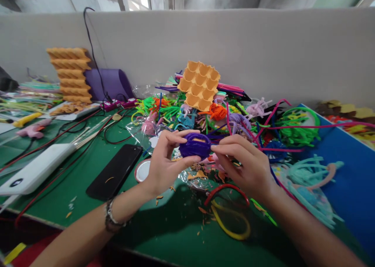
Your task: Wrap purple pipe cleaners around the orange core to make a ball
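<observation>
- A person's left hand [164, 163] holds a dark purple rounded piece [195, 148] above the green bench [164, 235], thumb below and fingers above, clamped on its left side.
- The right hand [249, 165] meets the piece's right edge with bent fingertips; whether they pinch it, one cannot tell.
- An opening in the top of the purple piece shows a tan patch inside.
- Beneath the hands, a red curved strip [227, 186] lies beside a yellow loop [234, 237], with orange scraps [202, 210] scattered near both.
- To the left, a black phone [115, 171] rests near a round lid [142, 170], partly hidden by the left wrist.
- Farther left lie a white device [38, 167] and a pink glue gun [34, 129].
- Behind the hands, an orange egg-crate sheet [200, 81] leans on a heap of colored fuzzy stems [172, 113].
- At right, turquoise strands [313, 173] lie near a blue panel [351, 165]; a pale partition [205, 36] backs the scene.
</observation>
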`<state>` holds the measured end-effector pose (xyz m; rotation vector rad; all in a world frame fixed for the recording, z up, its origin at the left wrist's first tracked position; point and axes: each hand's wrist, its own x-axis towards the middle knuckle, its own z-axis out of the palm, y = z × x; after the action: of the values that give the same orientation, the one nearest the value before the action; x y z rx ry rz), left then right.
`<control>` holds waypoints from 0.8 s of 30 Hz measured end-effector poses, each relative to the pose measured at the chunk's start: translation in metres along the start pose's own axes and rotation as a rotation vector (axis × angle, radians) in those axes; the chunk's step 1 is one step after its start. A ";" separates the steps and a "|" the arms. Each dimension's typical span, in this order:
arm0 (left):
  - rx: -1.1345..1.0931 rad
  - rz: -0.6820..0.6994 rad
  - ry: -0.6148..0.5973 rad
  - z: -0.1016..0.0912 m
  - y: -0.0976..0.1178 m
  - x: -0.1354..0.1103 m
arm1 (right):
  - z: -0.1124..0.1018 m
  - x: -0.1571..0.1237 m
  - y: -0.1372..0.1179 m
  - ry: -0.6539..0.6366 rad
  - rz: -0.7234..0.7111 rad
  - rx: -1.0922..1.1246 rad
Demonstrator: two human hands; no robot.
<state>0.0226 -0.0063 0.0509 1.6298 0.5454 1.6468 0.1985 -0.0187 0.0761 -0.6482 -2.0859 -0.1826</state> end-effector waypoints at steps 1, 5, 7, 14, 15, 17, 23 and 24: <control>-0.012 -0.002 0.005 0.002 0.000 0.001 | 0.002 -0.001 0.001 0.017 0.003 0.021; -0.039 -0.011 0.033 0.009 0.002 0.008 | 0.016 -0.009 0.002 0.077 0.086 0.119; -0.061 -0.024 0.039 0.015 0.003 0.013 | 0.022 -0.012 0.001 0.131 0.142 0.153; -0.207 -0.069 0.027 0.038 0.003 0.019 | 0.022 -0.012 -0.006 0.272 0.225 0.191; -0.216 -0.090 0.022 0.041 0.003 0.019 | 0.020 -0.011 -0.007 0.285 0.241 0.183; -0.236 -0.135 0.015 0.044 0.002 0.018 | 0.016 -0.011 -0.008 0.303 0.264 0.163; -0.351 -0.134 -0.118 0.041 -0.003 0.019 | 0.008 -0.008 -0.009 0.293 0.177 0.161; -0.338 -0.111 -0.161 0.038 -0.003 0.021 | 0.005 -0.008 -0.008 0.266 0.161 0.147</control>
<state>0.0616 0.0039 0.0662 1.4383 0.2539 1.4230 0.1939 -0.0265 0.0676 -0.6611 -1.7652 -0.0220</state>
